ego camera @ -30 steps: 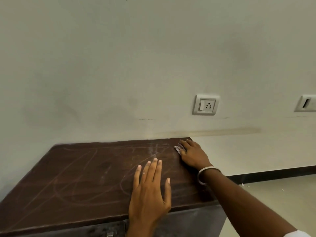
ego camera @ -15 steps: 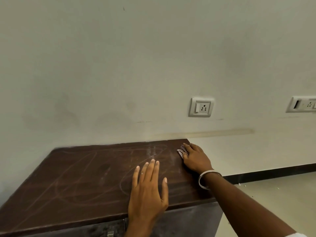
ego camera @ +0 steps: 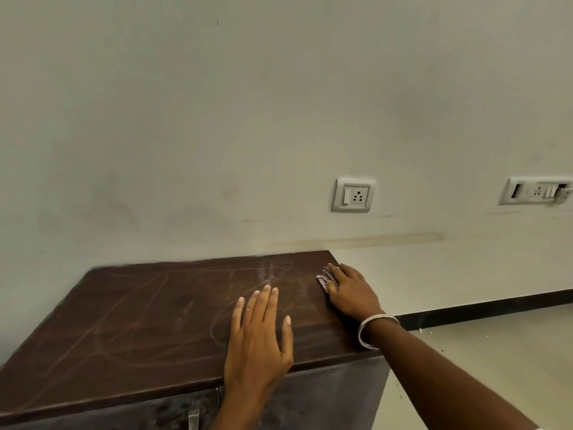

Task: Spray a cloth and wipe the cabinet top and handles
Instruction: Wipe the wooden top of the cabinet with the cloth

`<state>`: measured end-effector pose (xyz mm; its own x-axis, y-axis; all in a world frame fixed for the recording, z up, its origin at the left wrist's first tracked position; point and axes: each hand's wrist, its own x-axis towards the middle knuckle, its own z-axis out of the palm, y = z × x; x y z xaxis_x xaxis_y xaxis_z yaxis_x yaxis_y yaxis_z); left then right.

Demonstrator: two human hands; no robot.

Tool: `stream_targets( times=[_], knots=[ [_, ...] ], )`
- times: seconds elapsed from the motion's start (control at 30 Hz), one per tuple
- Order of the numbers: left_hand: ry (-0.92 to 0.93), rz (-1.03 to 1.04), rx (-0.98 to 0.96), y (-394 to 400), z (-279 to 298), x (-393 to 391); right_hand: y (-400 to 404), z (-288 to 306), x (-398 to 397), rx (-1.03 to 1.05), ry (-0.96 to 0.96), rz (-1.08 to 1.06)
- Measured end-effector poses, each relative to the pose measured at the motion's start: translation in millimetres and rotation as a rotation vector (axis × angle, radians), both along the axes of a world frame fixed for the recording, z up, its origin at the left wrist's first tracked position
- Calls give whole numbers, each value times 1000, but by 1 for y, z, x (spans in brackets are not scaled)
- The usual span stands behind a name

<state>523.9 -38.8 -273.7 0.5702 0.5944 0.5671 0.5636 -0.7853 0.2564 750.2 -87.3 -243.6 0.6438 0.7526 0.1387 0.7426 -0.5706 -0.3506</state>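
Note:
A dark brown cabinet top [ego camera: 139,315] with pale streaks and swirl marks stands against the wall. My right hand [ego camera: 352,291] presses a small checked cloth [ego camera: 324,279] flat on the top near its far right corner; only the cloth's edge shows past my fingers. My left hand [ego camera: 259,339] lies flat, fingers spread, on the top near the front edge, holding nothing. A metal handle [ego camera: 193,420] peeks out on the cabinet front at the bottom of the frame. No spray bottle is in view.
A pale wall rises behind the cabinet, with one socket [ego camera: 353,195] and a second switch plate [ego camera: 536,190] to the right. Tiled floor [ego camera: 496,352] and a dark skirting strip lie right of the cabinet.
My right hand with the cloth has slid a little back from the far right corner along the right edge. My left hand stays flat in place.

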Motion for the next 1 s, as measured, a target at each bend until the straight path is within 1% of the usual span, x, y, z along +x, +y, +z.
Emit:
stream_targets(
  times=[0.07,0.2,0.47,0.67,0.83,1.0],
  knots=[
    [11,2,-2,0,-1,0,-5,0,3,-5,11,-16],
    [19,6,-6,0,-2,1,-1,-2,-7,-4,-30,-12],
    [1,9,1,1,-3,0,-5,-6,-33,5,-24,92],
    [-23,2,-4,1,-4,0,-32,-2,-13,2,0,-6],
    [-3,7,3,1,-4,1,-31,-4,-19,3,-17,-41],
    [-2,11,11,0,-3,1,-27,-8,-47,13,-28,62]
  ],
)
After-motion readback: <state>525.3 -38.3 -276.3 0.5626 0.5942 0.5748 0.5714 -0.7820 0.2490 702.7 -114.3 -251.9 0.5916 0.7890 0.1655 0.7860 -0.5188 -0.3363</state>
